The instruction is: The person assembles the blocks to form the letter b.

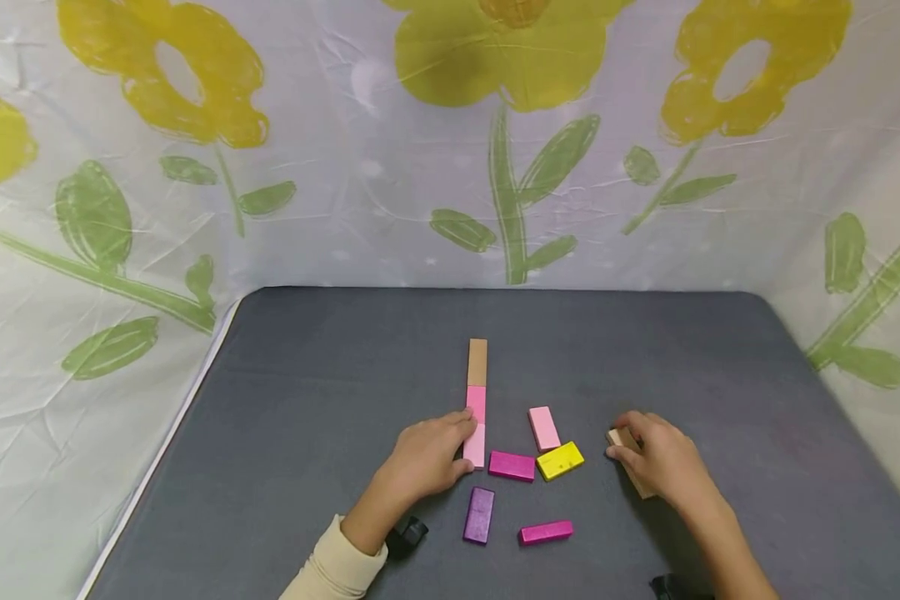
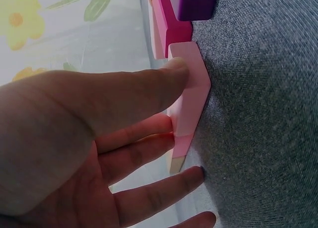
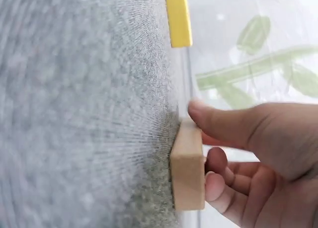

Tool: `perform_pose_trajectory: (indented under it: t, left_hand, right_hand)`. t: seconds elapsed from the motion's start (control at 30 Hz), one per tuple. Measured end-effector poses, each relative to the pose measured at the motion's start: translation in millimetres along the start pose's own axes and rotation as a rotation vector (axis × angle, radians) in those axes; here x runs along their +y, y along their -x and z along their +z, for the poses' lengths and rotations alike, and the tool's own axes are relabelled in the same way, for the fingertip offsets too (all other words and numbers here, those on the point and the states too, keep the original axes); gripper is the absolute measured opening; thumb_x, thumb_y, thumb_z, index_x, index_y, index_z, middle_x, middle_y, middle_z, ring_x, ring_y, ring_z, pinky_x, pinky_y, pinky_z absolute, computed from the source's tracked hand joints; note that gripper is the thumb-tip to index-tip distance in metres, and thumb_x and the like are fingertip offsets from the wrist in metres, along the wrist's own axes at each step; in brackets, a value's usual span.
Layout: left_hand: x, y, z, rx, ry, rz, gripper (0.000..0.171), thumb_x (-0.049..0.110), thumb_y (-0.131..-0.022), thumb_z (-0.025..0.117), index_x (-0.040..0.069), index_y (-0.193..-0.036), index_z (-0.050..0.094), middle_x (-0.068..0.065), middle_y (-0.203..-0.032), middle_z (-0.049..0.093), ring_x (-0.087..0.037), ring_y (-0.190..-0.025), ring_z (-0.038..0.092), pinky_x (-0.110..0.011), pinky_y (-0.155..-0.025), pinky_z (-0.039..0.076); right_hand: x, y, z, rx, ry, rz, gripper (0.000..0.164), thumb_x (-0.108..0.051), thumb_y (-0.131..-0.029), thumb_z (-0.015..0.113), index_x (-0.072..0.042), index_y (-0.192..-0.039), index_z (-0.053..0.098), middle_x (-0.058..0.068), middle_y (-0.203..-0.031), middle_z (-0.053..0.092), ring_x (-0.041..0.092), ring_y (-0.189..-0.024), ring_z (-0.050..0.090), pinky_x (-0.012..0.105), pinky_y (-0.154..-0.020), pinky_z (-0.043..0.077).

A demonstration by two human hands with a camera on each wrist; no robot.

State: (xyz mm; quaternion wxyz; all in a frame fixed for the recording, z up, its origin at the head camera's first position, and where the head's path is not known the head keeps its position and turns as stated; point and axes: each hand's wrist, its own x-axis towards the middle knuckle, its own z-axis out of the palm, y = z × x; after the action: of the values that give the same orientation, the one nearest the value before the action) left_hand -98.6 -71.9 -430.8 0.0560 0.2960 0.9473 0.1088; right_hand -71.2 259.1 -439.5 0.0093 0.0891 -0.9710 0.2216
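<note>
In the head view, a straight row on the table holds one natural wood block (image 1: pixel 477 362) at the far end and two pink blocks (image 1: pixel 475 447) nearer. From the left side my left hand (image 1: pixel 429 454) touches the pink blocks. The left wrist view has its thumb (image 2: pixel 175 71) resting against the nearest pink block (image 2: pixel 191 96), the other fingers fairly straight along the row. On the right, my right hand (image 1: pixel 663 458) holds a natural wood block (image 1: pixel 640 482) between thumb and fingers. That wood block (image 3: pixel 188 181) is close against the table in the right wrist view.
Between the hands lie a pale pink block (image 1: pixel 544 428), a yellow block (image 1: pixel 560 461) and a magenta block (image 1: pixel 512 467). Nearer are a purple block (image 1: pixel 479 516) and another magenta block (image 1: pixel 546 532). A flowered cloth (image 1: pixel 330 167) hangs behind the dark table (image 1: pixel 330 358).
</note>
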Motion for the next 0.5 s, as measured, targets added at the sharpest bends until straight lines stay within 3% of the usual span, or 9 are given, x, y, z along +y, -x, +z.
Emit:
perform_pose_trajectory:
  t: [0.1, 0.23, 0.37, 0.5]
  left_hand:
    - [-0.5, 0.0, 0.0, -0.002, 0.005, 0.006, 0.052, 0.025, -0.086, 0.079, 0.006, -0.132, 0.065, -0.007, -0.141, 0.058, -0.024, -0.125, 0.059, -0.044, -0.096, 0.05]
    - [-1.3, 1.3, -0.5, -0.012, 0.007, -0.004, 0.052, 0.025, -0.086, 0.079, 0.006, -0.133, 0.065, -0.007, -0.142, 0.058, -0.024, -0.125, 0.058, -0.044, -0.097, 0.05]
    - [-1.5, 2.1, -1.8, -0.009, 0.005, -0.01, 0.052, 0.025, -0.086, 0.079, 0.007, -0.133, 0.065, -0.007, -0.142, 0.058, -0.024, -0.125, 0.058, -0.044, -0.096, 0.05]
    - [-1.1, 0.8, -1.5, -0.002, 0.006, 0.003, 0.052, 0.025, -0.086, 0.079, 0.007, -0.132, 0.065, -0.007, -0.141, 0.059, -0.023, -0.125, 0.059, -0.044, -0.096, 0.051]
  right_hand:
    - [5, 2, -3, -0.049, -0.083, -0.012, 0.044, -0.01, -0.078, 0.086, -0.002, -0.117, 0.067, 0.02, -0.111, 0.062, 0.025, -0.081, 0.06, 0.045, -0.065, 0.051]
    - [8, 5, -15, -0.248, -0.215, -0.068, 0.064, 0.002, -0.076, 0.082, 0.005, -0.135, 0.056, 0.03, -0.137, 0.048, 0.029, -0.093, 0.06, 0.039, -0.07, 0.052]
    - [10, 4, -27, -0.41, -0.245, -0.118, 0.072, 0.009, -0.08, 0.07, 0.011, -0.146, 0.041, 0.03, -0.15, 0.037, 0.037, -0.116, 0.053, 0.039, -0.084, 0.05]
    - [9, 2, -33, -0.481, -0.217, -0.106, 0.073, 0.018, -0.08, 0.059, 0.012, -0.149, 0.036, 0.031, -0.154, 0.032, 0.046, -0.134, 0.039, 0.044, -0.093, 0.047]
